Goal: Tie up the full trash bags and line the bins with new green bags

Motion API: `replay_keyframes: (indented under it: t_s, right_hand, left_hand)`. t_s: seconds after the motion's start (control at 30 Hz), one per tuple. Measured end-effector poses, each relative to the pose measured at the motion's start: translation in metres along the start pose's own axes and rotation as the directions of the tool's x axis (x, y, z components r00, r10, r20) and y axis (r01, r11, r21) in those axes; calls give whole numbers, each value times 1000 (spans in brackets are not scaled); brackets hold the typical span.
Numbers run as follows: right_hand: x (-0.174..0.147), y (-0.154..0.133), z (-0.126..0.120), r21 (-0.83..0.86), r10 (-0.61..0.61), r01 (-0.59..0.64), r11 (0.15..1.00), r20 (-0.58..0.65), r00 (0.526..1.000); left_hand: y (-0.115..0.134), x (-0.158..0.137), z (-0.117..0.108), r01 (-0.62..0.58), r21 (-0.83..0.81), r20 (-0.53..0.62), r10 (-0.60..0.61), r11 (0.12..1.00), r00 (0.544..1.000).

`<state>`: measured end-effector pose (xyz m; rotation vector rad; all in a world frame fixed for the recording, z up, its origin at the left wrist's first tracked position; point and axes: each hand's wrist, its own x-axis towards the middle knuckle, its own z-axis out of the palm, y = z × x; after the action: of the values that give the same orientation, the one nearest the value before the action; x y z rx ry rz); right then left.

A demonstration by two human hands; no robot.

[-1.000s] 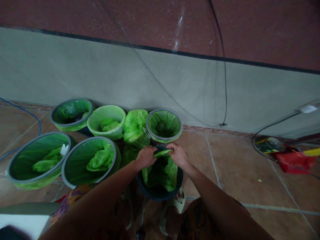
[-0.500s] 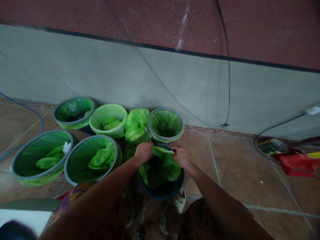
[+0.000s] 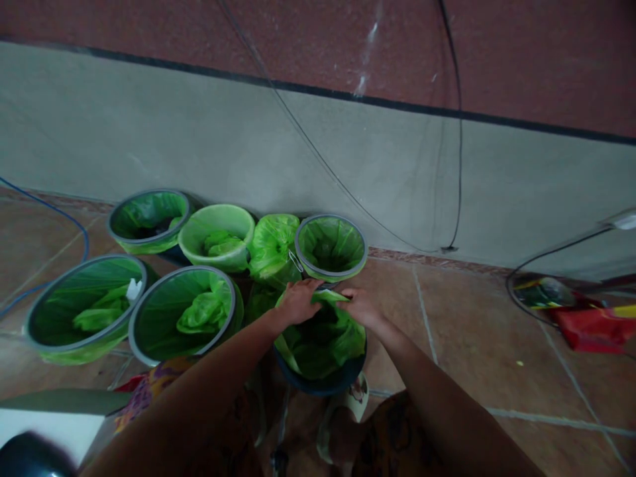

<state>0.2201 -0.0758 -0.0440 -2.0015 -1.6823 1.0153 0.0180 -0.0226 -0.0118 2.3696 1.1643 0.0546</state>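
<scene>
A dark bin [image 3: 322, 385] stands on the floor between my feet, with a green bin bag [image 3: 322, 354] hanging inside it. My left hand [image 3: 299, 301] is at the far left part of the rim, fingers curled over the bag's edge and thumb on the inner side. Opposite it, my right hand [image 3: 362, 306] pinches the same edge at the far right of the rim. A short stretch of bag edge lies between the two hands. My fingers partly hide the rim there.
Just beyond stand a grey-rimmed lined bin [image 3: 331, 246] and a stuffed green bag [image 3: 274, 246]. To the left are more lined bins [image 3: 185, 318] and a pale green bin [image 3: 216, 215]. A blue hose [image 3: 59, 211], wall cables [image 3: 457, 165] and a red bag [image 3: 591, 324] are at the sides.
Both hands have lowered the stretched bag edge toward the far rim. My left hand has shifted right and opened its fingers somewhat over the edge. The bag's mouth shows wider.
</scene>
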Motion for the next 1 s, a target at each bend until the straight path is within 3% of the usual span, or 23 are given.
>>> replay_keyframes:
  t_s: [0.13, 0.37, 0.43, 0.53, 0.6, 0.87, 1.0]
  right_hand:
    - [0, -2, 4, 58, -38, 38, 998, 0, 999]
    - [-5, 12, -1, 8, 31, -31, 999, 79, 996]
    - [-5, 12, -5, -56, 76, -73, 996, 43, 996]
    - [-6, 4, -10, -205, 97, -118, 972, -109, 989]
    - [-8, -2, -12, -287, 67, -111, 951, -160, 985]
    - [-15, -17, -6, -297, -104, 81, 951, -62, 993]
    - [-13, -12, -1, -307, -95, 74, 949, -54, 994]
  left_hand:
    - [5, 5, 3, -54, -45, -27, 53, 998, 998]
    - [-4, 5, -2, 127, 26, -61, -125, 992, 990]
    - [-5, 4, -2, 174, 57, -62, -170, 983, 983]
    - [-6, 3, 2, 209, 85, -33, -207, 974, 978]
    - [-5, 3, 5, 194, 66, -12, -193, 979, 981]
    - [3, 2, 7, -68, -47, -36, 66, 997, 997]
    - [3, 3, 4, -45, -20, -47, 44, 999, 998]
